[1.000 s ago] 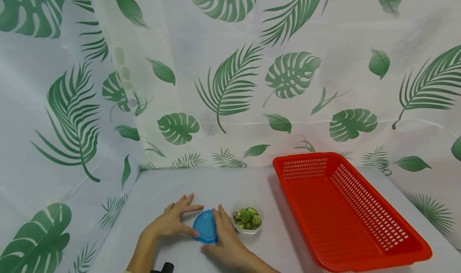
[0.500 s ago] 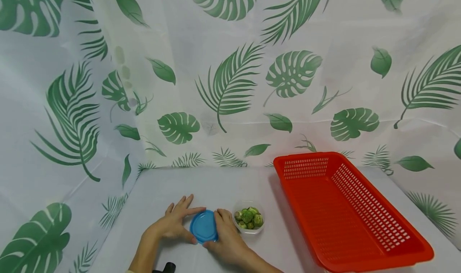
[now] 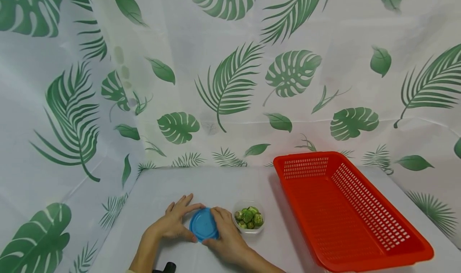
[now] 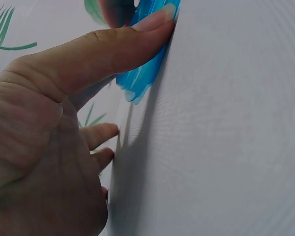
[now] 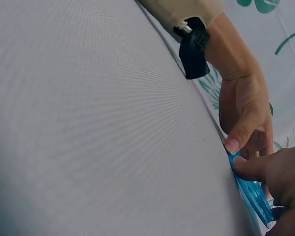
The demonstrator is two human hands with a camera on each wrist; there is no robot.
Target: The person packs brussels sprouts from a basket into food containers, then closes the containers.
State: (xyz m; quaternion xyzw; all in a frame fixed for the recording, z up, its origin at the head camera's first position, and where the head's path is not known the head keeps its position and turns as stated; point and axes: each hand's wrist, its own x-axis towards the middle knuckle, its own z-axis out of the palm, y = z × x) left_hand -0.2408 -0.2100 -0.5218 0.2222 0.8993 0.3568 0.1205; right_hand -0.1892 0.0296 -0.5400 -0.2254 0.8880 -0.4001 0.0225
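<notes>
Both hands grip a round blue plastic lid (image 3: 203, 224) low over the white table. My left hand (image 3: 175, 221) spans its left side, thumb at the near edge and index finger at the far edge. In the left wrist view, the thumb (image 4: 137, 42) presses on the rim of the lid (image 4: 140, 78), with the other fingers spread. My right hand (image 3: 227, 237) holds the right side between thumb and fingers. Beside that hand stands a clear container (image 3: 251, 231) of Brussels sprouts (image 3: 247, 217). Its top is uncovered.
A large red plastic basket (image 3: 345, 221) with perforated walls stands on the right of the table (image 3: 216, 181). Leaf-printed white sheeting (image 3: 230, 137) rises behind and at the left. A black wrist-worn device (image 3: 169, 267) shows near the left forearm.
The lid has shifted slightly left, into the left hand's thumb and index finger. The right hand's fingers have drawn in along its edge. The container and basket stay put.
</notes>
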